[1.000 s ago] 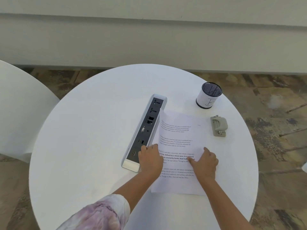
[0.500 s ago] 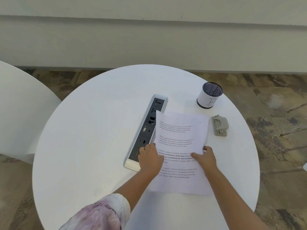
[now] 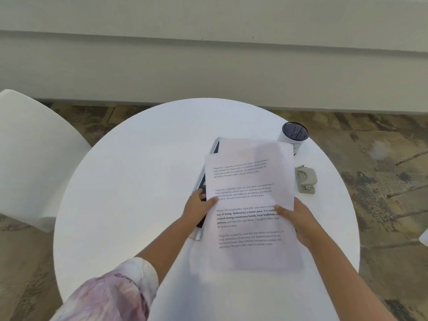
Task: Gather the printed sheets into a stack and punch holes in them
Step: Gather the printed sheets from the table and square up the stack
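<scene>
White sheets between two hands.

pink-white tie-dye left sleeve, bare right forearm

Both forearms reach forward from bottom of frame, converging slightly. Left hand: back of hand up, thumb tip on top of printed sheets at left edge, other fingers curled out of sight beneath. Right hand: thumb lying on top at right edge, fingers hidden under paper. Pinch grip on each side. Left forearm bare below pushed-up tie-dye sleeve; right forearm bare.
</scene>
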Motion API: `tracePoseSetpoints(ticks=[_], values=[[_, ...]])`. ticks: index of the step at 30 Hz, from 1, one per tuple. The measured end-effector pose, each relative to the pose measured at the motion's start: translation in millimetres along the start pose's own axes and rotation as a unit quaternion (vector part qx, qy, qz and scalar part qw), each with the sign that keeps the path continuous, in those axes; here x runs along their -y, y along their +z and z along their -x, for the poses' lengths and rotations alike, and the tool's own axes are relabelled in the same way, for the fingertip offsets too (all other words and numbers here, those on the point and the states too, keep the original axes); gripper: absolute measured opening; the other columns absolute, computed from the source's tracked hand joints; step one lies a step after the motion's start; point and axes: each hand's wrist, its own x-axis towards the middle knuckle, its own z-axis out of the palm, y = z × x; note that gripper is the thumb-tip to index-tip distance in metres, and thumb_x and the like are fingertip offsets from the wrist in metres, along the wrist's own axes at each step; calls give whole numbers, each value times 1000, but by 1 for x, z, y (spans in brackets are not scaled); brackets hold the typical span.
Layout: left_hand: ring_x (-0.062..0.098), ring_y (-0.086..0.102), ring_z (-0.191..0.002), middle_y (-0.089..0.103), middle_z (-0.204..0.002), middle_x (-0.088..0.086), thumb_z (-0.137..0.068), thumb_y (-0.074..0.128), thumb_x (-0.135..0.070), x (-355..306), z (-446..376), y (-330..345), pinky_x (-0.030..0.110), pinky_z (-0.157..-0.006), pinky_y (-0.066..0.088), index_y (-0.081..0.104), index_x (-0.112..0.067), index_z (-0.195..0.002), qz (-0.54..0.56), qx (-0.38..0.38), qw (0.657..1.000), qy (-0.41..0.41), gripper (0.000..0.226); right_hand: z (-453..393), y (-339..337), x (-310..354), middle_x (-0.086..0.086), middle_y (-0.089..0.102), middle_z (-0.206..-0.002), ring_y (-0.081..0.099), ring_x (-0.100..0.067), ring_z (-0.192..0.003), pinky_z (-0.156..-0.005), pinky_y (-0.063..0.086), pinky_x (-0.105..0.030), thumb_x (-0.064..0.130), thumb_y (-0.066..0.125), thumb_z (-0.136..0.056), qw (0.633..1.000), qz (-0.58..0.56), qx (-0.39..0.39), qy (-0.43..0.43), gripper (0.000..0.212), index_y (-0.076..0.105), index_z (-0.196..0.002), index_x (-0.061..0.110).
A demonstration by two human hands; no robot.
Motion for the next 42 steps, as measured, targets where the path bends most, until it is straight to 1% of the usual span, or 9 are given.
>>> tracePoseSetpoints(ticks=[3,6,10,15,22,28,33,38,42], values=[[26,63,-101,64,-117,13,-86,62,-24,-17,0,-24,39,-89,52,50,-3,-125,115,75,990,-20,47,5,9,8,-6,69,-113,66,-26,-103,-92,51,-47,39,83,-58,999,-11,38,-23,62,59,-113,22],[24,65,-88,66,-112,15,-89,56,-14,-34,4,-41,36,-79,53,58,-4,-112,145,66,987,26,25,7,26,18,-5,69,-111,67,-25,-100,-90,52,-47,21,70,-79,997,21,42,-66,37,59,-114,19],[25,64,-88,68,-99,8,-91,53,-11,-58,12,-61,32,-73,56,61,-10,-103,158,-10,979,131,15,6,55,36,1,69,-107,66,-21,-99,-85,53,-37,14,66,-82,992,41,23,-117,28,61,-108,23],[19,68,-88,70,-101,1,-89,56,-20,-76,31,-81,29,-73,57,64,-22,-102,137,-28,963,230,15,4,88,56,10,64,-98,62,-14,-93,-76,49,-24,9,61,-86,982,50,5,-182,23,57,-102,25],[21,61,-99,66,-108,-1,-83,64,-19,-85,35,-88,39,-85,52,58,-31,-105,72,5,975,211,26,1,103,63,10,66,-97,63,-5,-88,-64,53,-14,14,72,-76,983,8,-4,-185,36,58,-108,20],[22,62,-96,67,-104,-2,-83,65,-25,-87,30,-84,44,-86,52,58,-30,-105,61,1,975,216,24,-2,103,65,7,67,-96,65,-8,-88,-66,55,-15,15,71,-77,981,18,3,-192,28,61,-102,24],[12,65,-83,66,-95,-10,-88,59,-25,-91,31,-75,25,-68,54,55,-33,-103,76,-16,964,256,18,-4,107,70,9,67,-89,65,-11,-82,-66,57,-21,17,67,-81,977,8,-29,-209,18,60,-90,31],[7,65,-81,66,-95,-10,-89,56,-21,-85,30,-74,21,-65,55,55,-33,-102,89,-18,962,257,17,-6,107,67,8,68,-92,68,-6,-79,-66,57,-21,15,69,-80,978,7,-23,-205,22,63,-101,19],[16,63,-87,66,-96,-6,-90,55,-22,-67,25,-72,29,-73,53,58,-28,-101,103,-14,972,211,14,-9,110,54,-7,67,-106,64,-26,-99,-83,55,-39,17,70,-79,984,38,-17,-172,37,60,-115,13]])
